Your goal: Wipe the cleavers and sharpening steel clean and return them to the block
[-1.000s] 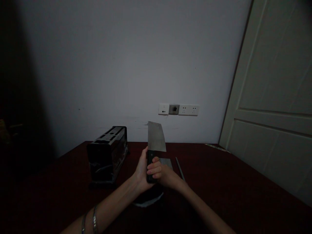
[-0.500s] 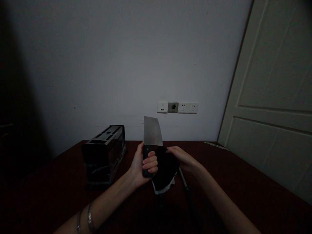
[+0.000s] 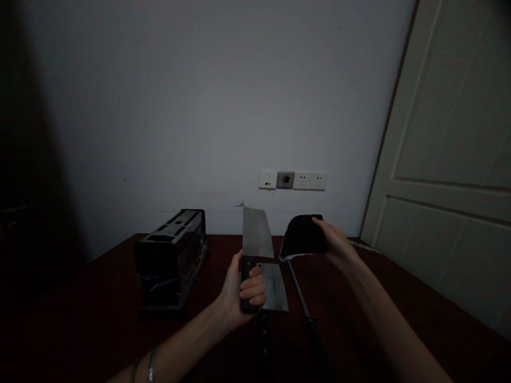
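Observation:
My left hand (image 3: 250, 290) is wrapped round the black handle of a cleaver (image 3: 256, 234), its broad blade pointing up. In my right hand (image 3: 337, 242), pinched at its upper edge, is a black cloth (image 3: 304, 235) with a pale lower rim, raised to the right of the blade. A second cleaver (image 3: 275, 287) lies on the table behind my left hand, partly hidden by it. To its right a sharpening steel (image 3: 298, 288) rests with its dark handle toward me; its far end meets the cloth's rim in the view.
A black knife block (image 3: 170, 260) with slots on top stands at the left of the dark red table (image 3: 355, 314). Wall sockets (image 3: 309, 181) sit on the wall behind, and a pale panelled door (image 3: 451, 186) is at the right.
My right hand has carried the black cloth up and to the right, away from the held cleaver. The second cleaver's blade and more of the steel now show.

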A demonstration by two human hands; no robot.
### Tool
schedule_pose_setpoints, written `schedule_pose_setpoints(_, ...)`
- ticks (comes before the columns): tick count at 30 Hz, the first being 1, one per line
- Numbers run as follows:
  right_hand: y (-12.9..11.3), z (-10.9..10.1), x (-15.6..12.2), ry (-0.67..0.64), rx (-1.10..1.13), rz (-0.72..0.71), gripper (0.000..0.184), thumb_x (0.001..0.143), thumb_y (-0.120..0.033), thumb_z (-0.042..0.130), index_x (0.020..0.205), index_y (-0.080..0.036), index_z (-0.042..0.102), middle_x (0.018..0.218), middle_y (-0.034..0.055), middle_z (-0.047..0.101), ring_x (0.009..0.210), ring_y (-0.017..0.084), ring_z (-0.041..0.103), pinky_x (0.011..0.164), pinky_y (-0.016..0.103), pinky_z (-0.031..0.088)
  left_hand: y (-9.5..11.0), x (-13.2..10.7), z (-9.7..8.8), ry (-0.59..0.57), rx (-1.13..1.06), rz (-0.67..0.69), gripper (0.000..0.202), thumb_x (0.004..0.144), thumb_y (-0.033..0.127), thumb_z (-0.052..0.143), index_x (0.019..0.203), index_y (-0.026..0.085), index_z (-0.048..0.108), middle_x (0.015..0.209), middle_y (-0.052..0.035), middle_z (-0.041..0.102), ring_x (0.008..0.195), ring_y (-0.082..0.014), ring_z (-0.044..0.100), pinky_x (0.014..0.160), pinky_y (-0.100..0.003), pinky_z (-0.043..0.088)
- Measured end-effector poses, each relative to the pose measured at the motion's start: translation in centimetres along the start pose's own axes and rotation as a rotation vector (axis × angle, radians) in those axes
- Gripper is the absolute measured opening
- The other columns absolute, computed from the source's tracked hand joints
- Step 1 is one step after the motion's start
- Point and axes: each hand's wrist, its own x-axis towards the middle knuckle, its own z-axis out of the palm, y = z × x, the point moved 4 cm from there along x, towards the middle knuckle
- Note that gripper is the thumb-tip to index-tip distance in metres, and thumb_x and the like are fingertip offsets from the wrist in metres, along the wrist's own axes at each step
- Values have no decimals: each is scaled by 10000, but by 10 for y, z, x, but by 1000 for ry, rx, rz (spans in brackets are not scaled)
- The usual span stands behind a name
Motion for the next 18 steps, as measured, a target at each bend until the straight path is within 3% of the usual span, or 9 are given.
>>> schedule_pose_setpoints(3,-8,10,13,-17,-53,-138,152,679,-235,604,798,-145,572,707,76,672,636,191,634,596,310,527,-5,2,-4,-23,-33,-5,579,838,568,255,484,138,411,341,93,197,261,-16,174,335,-164,157)
schedule_pose_setpoints(8,-36,42,39,-12,-241,-388,256,635,-205,610,873,-167,525,686,11,629,604,164,597,539,279,488,-11,4,-7,-57,-54,-20,535,818,543,330,489,133,426,339,93,209,261,-14,182,333,-162,156)
schedule_pose_setpoints(14,-52,94,40,-368,-619,-579,221,549,-107,625,766,-147,607,606,-15,602,573,148,547,562,270,432,-16,4,-7,-66,-63,-42,551,818,560,314,493,131,431,335,91,216,259,-15,189,333,-163,151)
schedule_pose_setpoints(18,-44,108,27,-542,-813,-714,154,575,-106,626,721,-147,653,671,14,636,647,161,550,642,288,416,-17,5,-7,-92,-54,-31,557,819,569,316,491,133,429,334,90,217,255,-18,188,326,-166,155)
